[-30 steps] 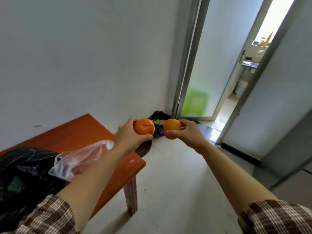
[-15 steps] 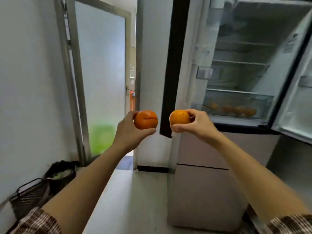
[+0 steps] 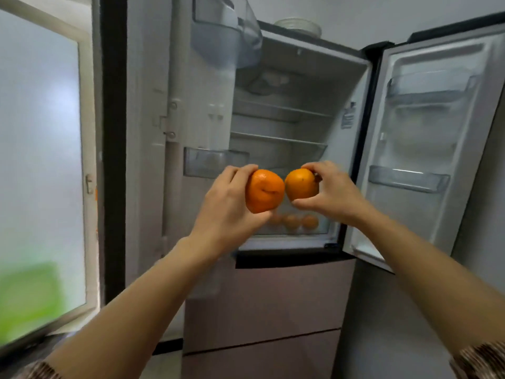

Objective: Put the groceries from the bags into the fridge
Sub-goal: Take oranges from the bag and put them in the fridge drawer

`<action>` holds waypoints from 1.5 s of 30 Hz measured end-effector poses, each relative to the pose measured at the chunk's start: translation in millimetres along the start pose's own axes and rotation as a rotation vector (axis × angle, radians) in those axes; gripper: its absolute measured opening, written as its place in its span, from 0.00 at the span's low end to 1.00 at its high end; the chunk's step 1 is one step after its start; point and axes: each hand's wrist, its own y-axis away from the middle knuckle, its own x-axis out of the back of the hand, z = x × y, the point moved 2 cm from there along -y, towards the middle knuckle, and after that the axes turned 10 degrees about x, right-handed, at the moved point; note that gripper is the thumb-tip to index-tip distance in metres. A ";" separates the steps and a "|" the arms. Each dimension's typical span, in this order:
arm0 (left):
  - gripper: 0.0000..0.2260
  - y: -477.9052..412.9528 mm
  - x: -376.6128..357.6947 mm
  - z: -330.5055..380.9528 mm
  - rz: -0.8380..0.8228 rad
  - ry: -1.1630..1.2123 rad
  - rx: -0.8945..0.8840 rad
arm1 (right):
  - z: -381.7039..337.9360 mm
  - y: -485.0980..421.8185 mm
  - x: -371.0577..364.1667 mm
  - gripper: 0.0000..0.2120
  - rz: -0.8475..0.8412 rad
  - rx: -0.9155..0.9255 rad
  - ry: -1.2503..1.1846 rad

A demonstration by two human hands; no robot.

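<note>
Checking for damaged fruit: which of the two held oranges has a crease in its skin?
The left orange, held by the left hand: a curved crease crosses its face. The right orange, in the right hand, looks smooth.

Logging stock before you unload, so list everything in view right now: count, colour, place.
fridge: 1, pinkish front, white inside, straight ahead, upper part open
fridge doors: 2, white linings with clear bins, swung open left and right
shelves: 2 seen, clear, inside the upper part
drawer oranges: about 3, orange, blurred, in the clear bottom drawer
dish: 1, white, on top of the fridge
glass door: 1, frosted, far left
left orange: 1, orange, before the fridge opening
right orange: 1, orange, beside the left orange
left hand: 1, grips the left orange
right hand: 1, holds the right orange
sleeves: 2, brown checked, bottom corners
</note>
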 end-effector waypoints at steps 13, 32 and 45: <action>0.30 -144.5 -192.6 -27.0 0.084 0.097 0.377 | 190.2 -131.2 -61.0 0.36 0.006 0.168 0.301; 0.29 -277.1 -251.0 -166.1 -0.350 -0.295 0.804 | 279.3 -288.3 -221.7 0.24 -0.789 0.265 0.070; 0.15 -280.1 -274.2 -214.5 -1.110 -0.369 1.148 | 257.7 -290.8 -288.0 0.15 -1.389 0.255 -0.140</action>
